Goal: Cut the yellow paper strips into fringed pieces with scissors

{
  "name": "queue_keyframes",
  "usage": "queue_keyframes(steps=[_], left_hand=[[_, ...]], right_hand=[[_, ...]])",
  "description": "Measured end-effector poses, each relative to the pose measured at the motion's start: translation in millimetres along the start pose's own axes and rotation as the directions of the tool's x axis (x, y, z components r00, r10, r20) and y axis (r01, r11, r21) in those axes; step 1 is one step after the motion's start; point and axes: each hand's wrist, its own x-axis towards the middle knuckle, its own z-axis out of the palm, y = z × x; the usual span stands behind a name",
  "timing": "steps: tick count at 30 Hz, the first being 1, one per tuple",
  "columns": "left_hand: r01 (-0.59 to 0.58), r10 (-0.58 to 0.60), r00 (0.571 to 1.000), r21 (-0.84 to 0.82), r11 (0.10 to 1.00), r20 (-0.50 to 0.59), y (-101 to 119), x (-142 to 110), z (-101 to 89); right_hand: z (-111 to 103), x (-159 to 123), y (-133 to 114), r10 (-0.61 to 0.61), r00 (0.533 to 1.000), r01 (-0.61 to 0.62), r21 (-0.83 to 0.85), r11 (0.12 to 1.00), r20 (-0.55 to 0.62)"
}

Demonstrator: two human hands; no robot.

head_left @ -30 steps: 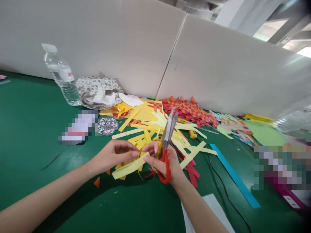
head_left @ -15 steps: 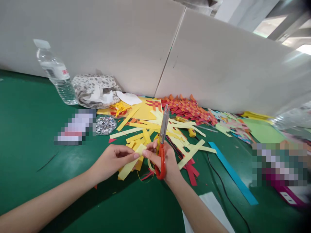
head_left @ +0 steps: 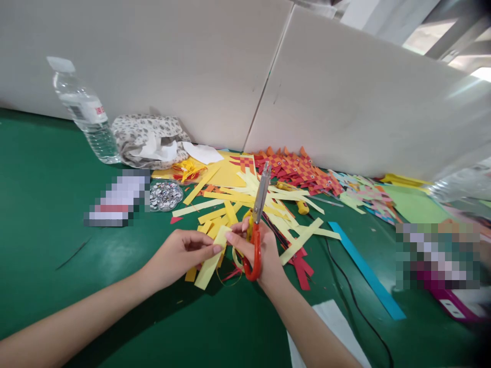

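My left hand (head_left: pixel 174 256) pinches a pale yellow paper strip (head_left: pixel 210 260) just above the green table (head_left: pixel 57 214). My right hand (head_left: pixel 261 253) grips red-handled scissors (head_left: pixel 256 225), blades closed and pointing up and away, while its fingertips also touch the top end of the same strip. The two hands meet at the strip. Right behind them lies a loose heap of yellow paper strips (head_left: pixel 245 202), with red scraps (head_left: pixel 303 268) beside my right wrist.
A water bottle (head_left: pixel 86 115) and a patterned cloth pouch (head_left: pixel 148 138) stand at the back left against the white partition (head_left: pixel 215 66). A dish of googly eyes (head_left: pixel 164 194), woven red-orange paper fish (head_left: pixel 299 171), a blue strip (head_left: pixel 364 268), a black cable (head_left: pixel 353 301) and white paper (head_left: pixel 330 332) lie around.
The yellow strip has swung from lying nearly level between the hands to hanging steeply down from the fingertips. The scissors have tilted more upright. The camera view has shifted a little.
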Motion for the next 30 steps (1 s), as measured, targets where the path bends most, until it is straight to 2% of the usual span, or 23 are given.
queue_keyframes(steps=[12, 19, 23, 30], left_hand=[[0.01, -0.01, 1.0, -0.021, 1.0, 0.003, 2, 1, 1.8], [0.091, -0.088, 0.994, -0.038, 0.995, 0.066, -2, 1, 1.5], [0.138, -0.134, 0.989, -0.064, 0.988, 0.062, -3, 3, 0.5], [0.133, -0.122, 0.987, -0.112, 0.985, 0.105, -4, 5, -3.6]], right_hand=[[1, 1, -1, -0.002, 1.0, 0.002, 0.008, 1.0, -0.015], [-4, 6, -1, -0.076, 0.987, 0.075, -0.015, 0.997, -0.142], [-8, 10, 0, -0.094, 0.977, 0.098, 0.007, 0.995, -0.192], [-13, 13, 3, -0.108, 0.969, 0.12, 0.042, 0.992, -0.222]])
